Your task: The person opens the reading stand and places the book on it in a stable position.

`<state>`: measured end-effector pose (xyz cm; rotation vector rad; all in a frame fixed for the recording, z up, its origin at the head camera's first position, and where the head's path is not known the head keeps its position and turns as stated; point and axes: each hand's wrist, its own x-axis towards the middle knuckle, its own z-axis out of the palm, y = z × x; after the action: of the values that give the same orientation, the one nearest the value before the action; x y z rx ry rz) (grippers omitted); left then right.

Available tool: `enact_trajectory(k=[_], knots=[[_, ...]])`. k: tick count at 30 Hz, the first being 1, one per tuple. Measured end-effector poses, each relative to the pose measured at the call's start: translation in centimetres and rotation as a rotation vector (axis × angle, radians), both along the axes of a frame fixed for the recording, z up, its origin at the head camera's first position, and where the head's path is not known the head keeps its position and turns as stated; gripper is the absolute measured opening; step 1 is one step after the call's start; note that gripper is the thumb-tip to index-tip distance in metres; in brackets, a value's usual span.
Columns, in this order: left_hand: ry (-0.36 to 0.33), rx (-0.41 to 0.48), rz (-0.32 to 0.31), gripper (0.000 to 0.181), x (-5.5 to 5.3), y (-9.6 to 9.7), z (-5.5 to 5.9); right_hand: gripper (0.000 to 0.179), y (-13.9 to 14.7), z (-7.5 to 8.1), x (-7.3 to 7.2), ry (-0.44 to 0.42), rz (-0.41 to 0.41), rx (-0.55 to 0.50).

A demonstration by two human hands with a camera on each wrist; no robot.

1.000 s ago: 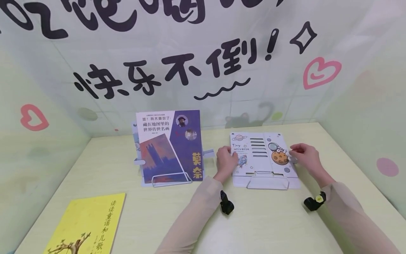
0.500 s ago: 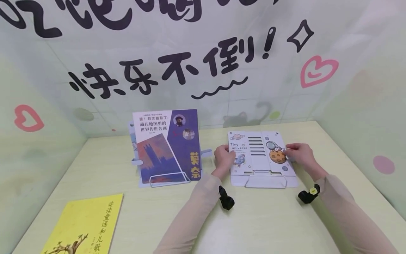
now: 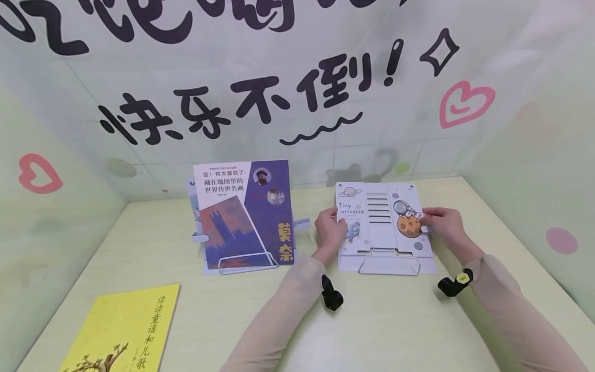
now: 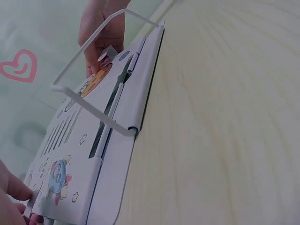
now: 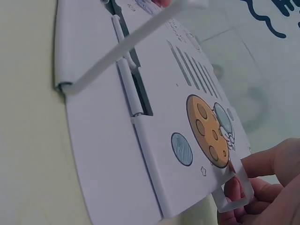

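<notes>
A white metal book stand with a "Tiny universe" print, a rocket and an astronaut on an orange moon stands on the table. Its slotted back panel leans up from the flat base, and a white wire rest juts from the front. My left hand grips the panel's left edge, thumb on the front face. At the opposite edge my right hand pinches the panel near the moon. In the right wrist view, a small white side bracket sticks out by the right fingers. Some fingertips are hidden behind the panel.
Left of the stand, a purple and white book leans on a second stand, whose side arm points toward my left hand. A yellow book lies at the table's front left. A printed wall closes off the back.
The printed panel has tilted further upright, its top edge rising, with both hands still on its sides. The head view has shifted slightly. Both books stay in place.
</notes>
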<state>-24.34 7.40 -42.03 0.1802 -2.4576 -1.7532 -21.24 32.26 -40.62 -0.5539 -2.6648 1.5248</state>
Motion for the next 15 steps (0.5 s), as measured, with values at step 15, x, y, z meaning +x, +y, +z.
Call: enact_trajectory(k=[15], knots=[[0.316, 0.030, 0.036, 0.032, 1.1, 0.2, 1.0, 0.030, 0.3, 1.0, 1.7, 0.244, -0.029, -0.111]])
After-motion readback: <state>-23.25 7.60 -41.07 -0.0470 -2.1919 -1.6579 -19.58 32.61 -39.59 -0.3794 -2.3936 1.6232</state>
